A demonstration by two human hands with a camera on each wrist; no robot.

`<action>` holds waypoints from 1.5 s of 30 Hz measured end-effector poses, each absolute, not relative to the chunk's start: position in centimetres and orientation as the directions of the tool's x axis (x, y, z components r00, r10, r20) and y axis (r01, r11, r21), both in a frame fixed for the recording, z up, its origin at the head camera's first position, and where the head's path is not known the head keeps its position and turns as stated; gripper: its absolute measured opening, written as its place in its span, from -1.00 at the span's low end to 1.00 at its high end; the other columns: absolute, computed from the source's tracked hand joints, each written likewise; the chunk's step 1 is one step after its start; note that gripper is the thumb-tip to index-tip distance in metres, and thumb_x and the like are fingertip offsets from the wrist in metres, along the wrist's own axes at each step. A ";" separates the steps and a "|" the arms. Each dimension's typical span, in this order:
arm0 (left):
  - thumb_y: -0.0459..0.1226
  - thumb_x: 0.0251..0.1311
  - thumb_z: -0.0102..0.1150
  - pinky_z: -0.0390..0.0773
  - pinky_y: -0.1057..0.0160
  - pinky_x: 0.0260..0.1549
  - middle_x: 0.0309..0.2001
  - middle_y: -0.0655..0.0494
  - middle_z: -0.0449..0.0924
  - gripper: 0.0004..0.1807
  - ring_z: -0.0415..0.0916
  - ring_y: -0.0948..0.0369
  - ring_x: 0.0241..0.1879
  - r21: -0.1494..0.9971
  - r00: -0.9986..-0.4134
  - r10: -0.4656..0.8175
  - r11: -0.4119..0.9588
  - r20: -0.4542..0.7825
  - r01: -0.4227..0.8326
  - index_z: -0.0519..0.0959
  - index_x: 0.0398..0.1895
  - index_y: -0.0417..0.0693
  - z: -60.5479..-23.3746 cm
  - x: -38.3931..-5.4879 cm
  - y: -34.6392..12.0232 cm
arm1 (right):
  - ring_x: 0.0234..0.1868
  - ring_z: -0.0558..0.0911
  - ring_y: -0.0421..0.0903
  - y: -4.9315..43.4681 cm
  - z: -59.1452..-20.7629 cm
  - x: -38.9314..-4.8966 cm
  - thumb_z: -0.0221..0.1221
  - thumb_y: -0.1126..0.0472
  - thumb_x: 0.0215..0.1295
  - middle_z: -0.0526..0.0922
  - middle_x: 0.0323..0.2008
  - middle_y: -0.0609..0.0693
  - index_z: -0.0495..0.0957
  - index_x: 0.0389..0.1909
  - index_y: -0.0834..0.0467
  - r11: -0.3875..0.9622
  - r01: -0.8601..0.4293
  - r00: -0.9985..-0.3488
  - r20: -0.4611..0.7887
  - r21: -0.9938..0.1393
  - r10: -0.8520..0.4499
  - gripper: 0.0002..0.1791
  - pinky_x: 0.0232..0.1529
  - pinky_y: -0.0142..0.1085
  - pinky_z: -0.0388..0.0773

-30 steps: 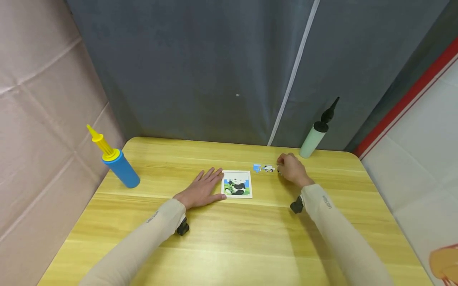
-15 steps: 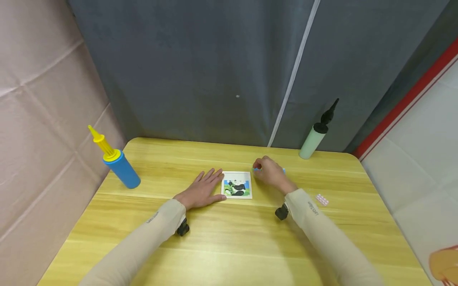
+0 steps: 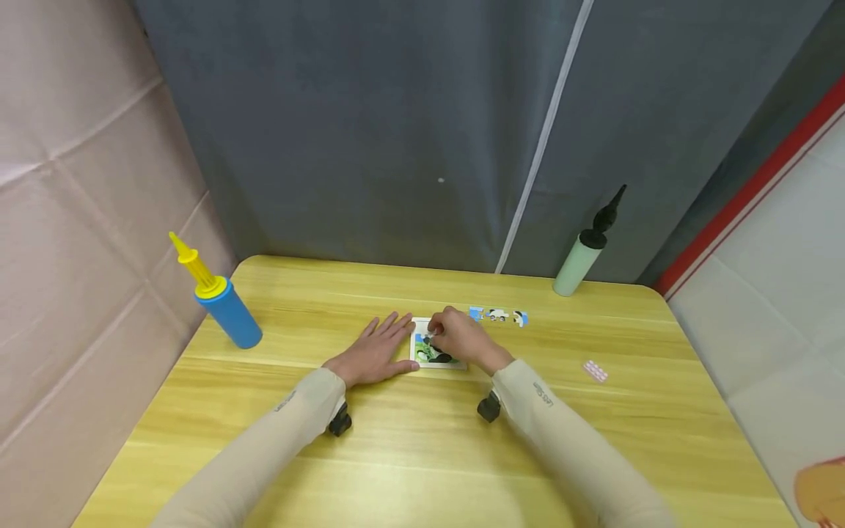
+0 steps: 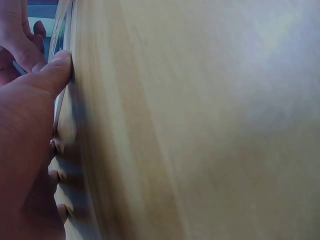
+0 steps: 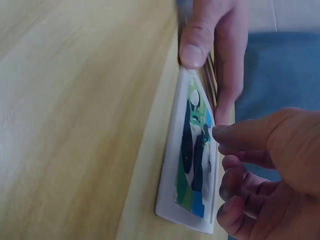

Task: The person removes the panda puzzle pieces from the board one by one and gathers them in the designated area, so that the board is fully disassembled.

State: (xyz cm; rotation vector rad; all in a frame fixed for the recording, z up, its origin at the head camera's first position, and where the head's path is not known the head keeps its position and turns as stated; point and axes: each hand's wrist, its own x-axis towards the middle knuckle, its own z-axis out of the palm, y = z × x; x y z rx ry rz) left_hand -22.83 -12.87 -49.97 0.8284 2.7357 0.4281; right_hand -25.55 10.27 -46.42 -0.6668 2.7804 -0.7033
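Bare hands (image 3: 372, 353) (image 3: 460, 339), square panda puzzle (image 5: 192, 150), flat pieces (image 3: 497, 314), wood-grain tabletop (image 3: 396, 462)

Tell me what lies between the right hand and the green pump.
In the head view, three loose puzzle pieces lie on the table between the right hand and green pump.

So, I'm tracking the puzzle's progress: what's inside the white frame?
Inside the white frame is a panda picture in black, white, green and blue. From the head view, the right hand covers its upper right; whatever lies directly under those fingers can't be made out.
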 end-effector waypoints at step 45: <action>0.33 0.55 -0.09 -0.23 -0.28 0.72 0.80 0.07 -0.23 -0.03 -0.33 -0.05 0.79 0.346 -0.808 0.568 0.798 -0.157 0.494 -0.04 0.78 0.03 -49.9 -22.8 -12.8 | -0.29 0.53 -0.15 10.0 -47.4 -25.9 0.14 0.29 0.60 0.65 -0.20 0.07 0.72 -0.01 0.26 0.662 -0.492 -0.757 -0.098 -0.565 -0.646 -0.79 -0.20 -0.26 0.54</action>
